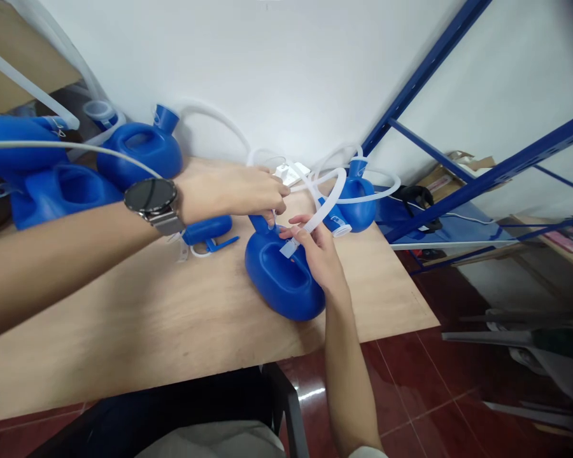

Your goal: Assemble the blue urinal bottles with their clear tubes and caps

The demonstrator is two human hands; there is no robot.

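A translucent white plastic hose (325,208), its end apparently left unjoined, is being gripped by the right hand (321,251), while below its fingers a rounded blue plastic bottle (277,291) is being touched by the left hand (236,189), grip unclear.

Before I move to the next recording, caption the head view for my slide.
Over a wooden table, the left hand is at a blue jug while the right hand holds a whitish hose.

Solid-blue jug (286,303), milky-white tube (331,202), tabletop (195,318) — pale wood grain
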